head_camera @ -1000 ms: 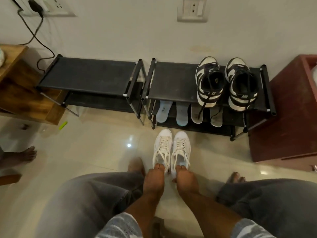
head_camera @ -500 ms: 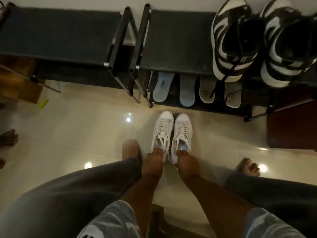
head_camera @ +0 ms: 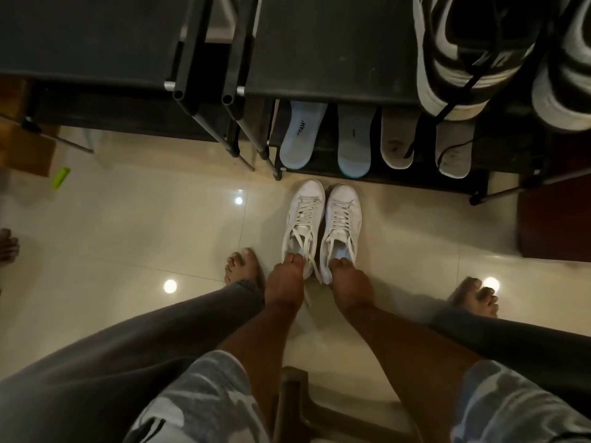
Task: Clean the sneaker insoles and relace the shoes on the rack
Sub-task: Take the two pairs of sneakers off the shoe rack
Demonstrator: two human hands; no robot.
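Two white sneakers stand side by side on the floor, toes toward the rack, laces loose. My left hand (head_camera: 284,279) grips the heel opening of the left white sneaker (head_camera: 303,219). My right hand (head_camera: 350,282) grips the heel opening of the right white sneaker (head_camera: 342,222). Several insoles lean on the lower shelf: two pale blue insoles (head_camera: 300,135) (head_camera: 355,142) and two grey insoles (head_camera: 398,135) (head_camera: 455,148). A black-and-white sneaker pair (head_camera: 473,49) sits on the right rack's top shelf (head_camera: 329,46), black laces dangling.
A second black rack (head_camera: 89,36) stands at the left. A dark red cabinet (head_camera: 556,219) sits at the right, a wooden table (head_camera: 25,148) at the far left. A green item (head_camera: 60,177) lies on the tiles. My bare feet (head_camera: 243,266) (head_camera: 476,295) flank the shoes; a stool (head_camera: 297,404) is under me.
The view has dropped lower and closer to the rack and floor. Both hands stay on the heels of the white sneakers, which rest in nearly the same spot.
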